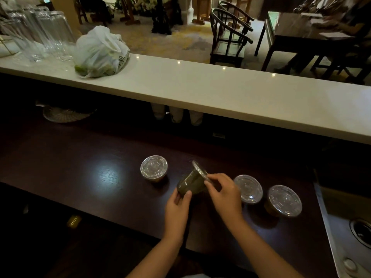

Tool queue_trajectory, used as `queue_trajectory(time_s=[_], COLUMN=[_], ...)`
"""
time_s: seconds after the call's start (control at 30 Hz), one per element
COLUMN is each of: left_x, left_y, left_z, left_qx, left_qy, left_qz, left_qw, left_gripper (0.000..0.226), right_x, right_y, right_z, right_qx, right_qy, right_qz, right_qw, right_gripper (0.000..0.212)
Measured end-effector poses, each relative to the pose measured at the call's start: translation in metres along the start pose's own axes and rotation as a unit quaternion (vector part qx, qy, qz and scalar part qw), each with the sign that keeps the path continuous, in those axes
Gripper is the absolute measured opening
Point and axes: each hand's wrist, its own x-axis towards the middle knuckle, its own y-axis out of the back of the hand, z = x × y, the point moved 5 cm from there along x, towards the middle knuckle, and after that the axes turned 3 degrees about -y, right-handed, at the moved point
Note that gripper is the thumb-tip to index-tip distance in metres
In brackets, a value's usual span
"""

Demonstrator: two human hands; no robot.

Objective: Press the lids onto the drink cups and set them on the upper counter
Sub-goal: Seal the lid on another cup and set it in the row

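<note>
A clear drink cup [191, 182] with dark liquid is tilted over the dark lower counter [100, 157], its lid facing away and to the right. My left hand [177, 205] grips the cup's base. My right hand [224, 194] pinches the lid's rim [200, 170]. Three other lidded cups stand upright on the lower counter: one to the left [154, 167] and two to the right [248, 188] [284, 200]. The white upper counter [220, 93] runs across behind them.
On the upper counter's left end lie a white plastic bag [100, 52] and several upturned glasses [38, 35]. Stacked cups [176, 115] hang under the upper counter. A glass dish [64, 115] sits at the back left. A steel sink surface [353, 237] borders the right.
</note>
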Motion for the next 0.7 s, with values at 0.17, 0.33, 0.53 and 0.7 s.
queue_trajectory(time_s=[0.17,0.33,0.53,0.7], left_x=[-0.006,0.0,0.018,0.023], left_y=[0.002,0.009,0.02,0.019], left_z=[0.038,0.067,0.105,0.11], left_qx=[0.013,0.161,0.374,0.488], left_qy=[-0.113,-0.324,-0.467,-0.512], left_qz=[-0.005,-0.11,-0.251,-0.321], left_qw=[0.994,0.926,0.761,0.63], left_gripper=[0.04,0.052,0.059,0.062], right_x=[-0.001,-0.013,-0.034,-0.06], right_y=[-0.004,-0.015,-0.045,-0.069], right_z=[0.005,-0.001,-0.003,-0.007], right_qx=[0.193,0.432,0.596,0.646], right_qy=[-0.189,-0.356,-0.472,-0.53], right_qz=[0.042,0.05,0.028,0.023], right_qw=[0.962,0.827,0.65,0.549], right_gripper=[0.016,0.007,0.01,0.011])
